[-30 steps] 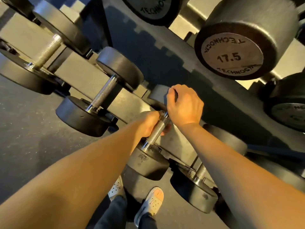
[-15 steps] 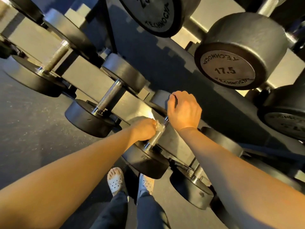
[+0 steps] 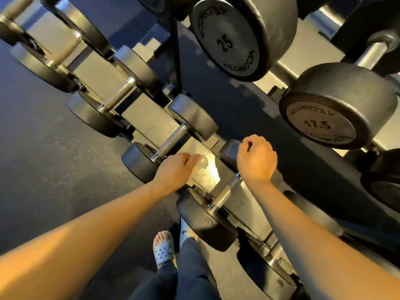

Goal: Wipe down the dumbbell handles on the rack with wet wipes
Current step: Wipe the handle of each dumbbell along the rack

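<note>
- Head view: the left hand (image 3: 175,169) pinches a crumpled white wipe (image 3: 200,163), held just left of the handle (image 3: 226,191) and clear of it.
- The right hand (image 3: 256,160) is curled above the handle's far end; I cannot tell whether it grips anything.
- The dumbbell (image 3: 206,223) lies on the rack (image 3: 149,118), with others on either side.

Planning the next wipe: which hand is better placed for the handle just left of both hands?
Left. The left hand holds the wet wipe and sits right beside that handle; the right hand shows no wipe and is farther off.
</note>
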Demonstrator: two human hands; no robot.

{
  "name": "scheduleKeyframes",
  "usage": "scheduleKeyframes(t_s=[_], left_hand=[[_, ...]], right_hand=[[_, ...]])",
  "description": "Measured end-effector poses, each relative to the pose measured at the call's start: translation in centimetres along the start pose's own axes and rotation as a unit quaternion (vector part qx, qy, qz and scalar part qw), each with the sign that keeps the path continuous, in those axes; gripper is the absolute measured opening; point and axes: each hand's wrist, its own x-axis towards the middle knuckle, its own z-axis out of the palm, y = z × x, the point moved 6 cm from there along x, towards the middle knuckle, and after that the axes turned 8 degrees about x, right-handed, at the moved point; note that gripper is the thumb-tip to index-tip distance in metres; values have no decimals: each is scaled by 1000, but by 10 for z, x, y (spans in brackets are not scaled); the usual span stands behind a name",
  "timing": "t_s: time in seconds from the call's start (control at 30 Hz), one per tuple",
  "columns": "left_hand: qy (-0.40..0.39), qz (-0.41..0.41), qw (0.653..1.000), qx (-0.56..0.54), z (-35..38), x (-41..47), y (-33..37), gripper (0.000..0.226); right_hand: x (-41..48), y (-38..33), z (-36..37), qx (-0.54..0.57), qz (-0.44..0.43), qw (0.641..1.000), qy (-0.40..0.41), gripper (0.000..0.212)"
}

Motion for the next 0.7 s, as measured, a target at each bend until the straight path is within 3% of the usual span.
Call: scheduleKeyframes(t_s=[0.07,0.17,0.27,0.4,0.6,0.7], left_hand=[[-2,5,1000,22,-12,2,-8,53],[30,-3,999,35,-37,9,-19,29],[115,-25,993,24,-66,23,-27,10],[230,-46,971,-54,-84,51,-28,5],[222,-50,972,-62,-53,93,-22,14],[206,-32,978,28,-60,98,-24,24]], right_hand=[[12,-33,10,75,-40,996,-15,12],[36,-90,36,136,-102,983,-75,18],[64,-121,60,161,-115,972,-128,29],[93,-132,95,158,-113,963,-186,31],[89,-129,113,47,-177,980,-83,29],[86,-129,111,48,-195,978,-55,25]])
